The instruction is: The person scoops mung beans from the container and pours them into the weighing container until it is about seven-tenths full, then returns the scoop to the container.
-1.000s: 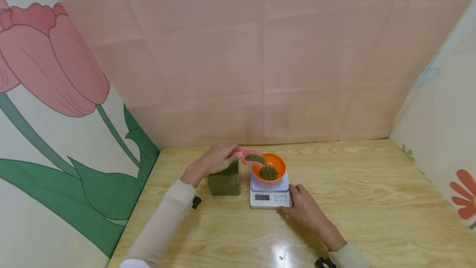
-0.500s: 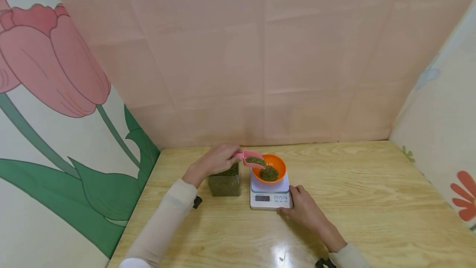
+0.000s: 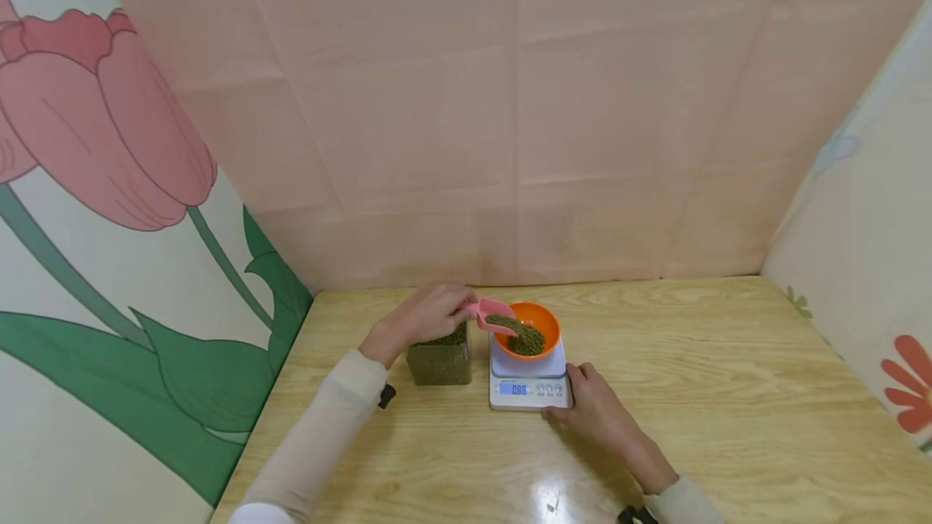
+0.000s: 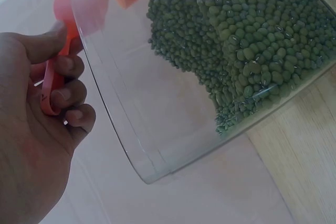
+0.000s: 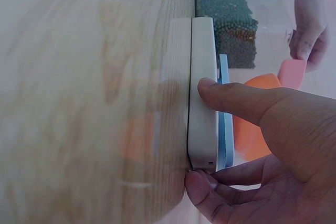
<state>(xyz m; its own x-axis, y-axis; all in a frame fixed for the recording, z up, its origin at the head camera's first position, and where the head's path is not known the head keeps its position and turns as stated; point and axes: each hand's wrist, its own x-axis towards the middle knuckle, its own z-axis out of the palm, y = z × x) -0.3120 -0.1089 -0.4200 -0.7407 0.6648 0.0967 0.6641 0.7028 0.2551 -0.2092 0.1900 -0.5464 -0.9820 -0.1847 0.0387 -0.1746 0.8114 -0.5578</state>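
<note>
My left hand (image 3: 433, 314) curls its fingers round the handle of a pink scoop (image 3: 486, 312), also plain in the left wrist view. The scoop's lip tips over an orange bowl (image 3: 548, 322), and green mung beans (image 3: 527, 340) lie from the scoop down to a heap in it. The bowl sits on a white kitchen scale (image 3: 520, 399) with a lit display. At the scale's near right corner my right hand (image 3: 597, 407) grips it, thumb (image 5: 231, 95) on the front edge and fingers (image 5: 205, 190) at the side. Beneath my left hand stands a clear container (image 4: 157, 145) of mung beans.
The wooden table (image 3: 699, 378) meets a pink covered wall (image 3: 510, 144) at the back. A tulip mural (image 3: 109, 120) covers the left wall, and a flower is painted on the right one. The bean container stands just left of the scale.
The scoop has tilted further down, its beans sliding toward the bowl. The scale's display, dark before, is now lit blue with digits. My right hand stays where it was.
</note>
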